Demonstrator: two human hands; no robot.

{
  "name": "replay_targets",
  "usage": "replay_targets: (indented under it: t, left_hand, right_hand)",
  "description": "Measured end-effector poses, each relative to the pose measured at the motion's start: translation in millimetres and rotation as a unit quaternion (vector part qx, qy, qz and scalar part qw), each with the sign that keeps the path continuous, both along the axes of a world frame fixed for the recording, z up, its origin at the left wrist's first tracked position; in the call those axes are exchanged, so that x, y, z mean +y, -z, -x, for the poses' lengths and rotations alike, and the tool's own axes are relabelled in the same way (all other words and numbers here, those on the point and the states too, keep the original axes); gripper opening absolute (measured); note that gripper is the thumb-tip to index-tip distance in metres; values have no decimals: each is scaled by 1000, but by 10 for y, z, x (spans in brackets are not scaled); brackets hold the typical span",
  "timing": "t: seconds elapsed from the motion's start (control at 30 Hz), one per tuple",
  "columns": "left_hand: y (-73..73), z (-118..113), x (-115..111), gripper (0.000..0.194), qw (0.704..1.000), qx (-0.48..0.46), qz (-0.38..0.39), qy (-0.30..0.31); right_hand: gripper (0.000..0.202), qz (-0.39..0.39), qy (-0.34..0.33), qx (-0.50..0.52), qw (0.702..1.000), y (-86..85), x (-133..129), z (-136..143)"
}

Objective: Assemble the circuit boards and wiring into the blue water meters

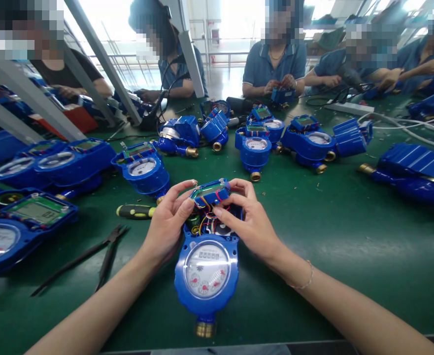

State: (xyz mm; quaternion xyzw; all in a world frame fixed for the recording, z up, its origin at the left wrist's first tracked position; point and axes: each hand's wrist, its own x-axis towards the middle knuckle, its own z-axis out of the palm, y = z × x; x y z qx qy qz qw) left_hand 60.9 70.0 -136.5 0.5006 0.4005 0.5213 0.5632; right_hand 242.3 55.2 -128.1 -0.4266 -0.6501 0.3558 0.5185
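A blue water meter [206, 268] lies face up in front of me, its round dial showing and its brass threaded end towards me. Its upper compartment is uncovered, with coloured wires [206, 222] and a green cylindrical part [194, 222] inside. Over that compartment a display module [211, 191] with a circuit board sits tilted up, wires running down from it. My left hand [172, 214] grips the module's left edge between thumb and fingers. My right hand [244, 214] has its fingers closed on the module's right side, the thumb near the wires.
Pliers [108, 244] and a screwdriver [135, 211] lie left of my left arm. Several more blue meters stand around, such as one with a lit-looking display [35, 209] at left and one at right [419, 170]. Co-workers [276, 64] sit across the green table [331, 256]. White cables [405, 125] lie at right.
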Motion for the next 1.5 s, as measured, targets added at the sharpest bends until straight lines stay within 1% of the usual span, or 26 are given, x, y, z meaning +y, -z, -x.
replay_targets:
  t: [0.2, 0.33, 0.43, 0.5, 0.53, 0.6, 0.63, 0.7, 0.8, 0.93, 1.13, 1.27, 1.4, 1.5]
  left_hand:
    - [-20, -13, 4, 48, 1000, 10, 1, -5]
    - [-29, -18, 15, 46, 1000, -2, -3, -2]
    - [-26, -20, 2, 44, 1000, -14, -16, 1]
    - [-16, -17, -11, 42, 1000, -14, -25, -10]
    - [-10, -14, -17, 42, 999, -11, -31, -16]
    - [3, -7, -26, 40, 999, 0, -46, -23]
    - [7, -3, -30, 39, 998, 6, -54, -23]
    - [10, 0, -37, 38, 997, 18, -66, -21]
    - [-3, -7, -52, 39, 996, 33, -73, -27]
    - [-39, -27, -75, 39, 996, 45, -64, -41]
    - [-68, -34, -98, 39, 997, 26, -53, -46]
    - [-68, -29, -111, 39, 997, 27, -52, -48]
    - [-64, -33, -116, 39, 997, 33, -50, -47]
    - [-56, -31, -118, 38, 997, 31, -57, -45]
  right_hand:
    - [2, -7, 2, 8, 1000, 18, 2, -2]
    - [6, -5, 24, 33, 999, 38, -14, 25]
    - [5, -11, 49, 19, 999, 19, -68, 50]
    - [7, -48, 100, -14, 994, -15, -119, 60]
    - [9, -81, 134, -37, 987, -37, -144, 62]
    - [10, -163, 187, -95, 964, -83, -187, 58]
    - [10, -201, 198, -126, 951, -106, -201, 53]
    - [8, -257, 197, -176, 930, -148, -213, 41]
    - [6, -287, 187, -216, 914, -196, -206, 31]
    - [4, -294, 181, -239, 907, -227, -205, 42]
    - [5, -291, 178, -247, 907, -228, -228, 64]
    - [7, -284, 175, -233, 914, -237, -221, 81]
    - [8, -252, 168, -204, 931, -257, -216, 105]
    - [9, -241, 161, -192, 938, -264, -217, 117]
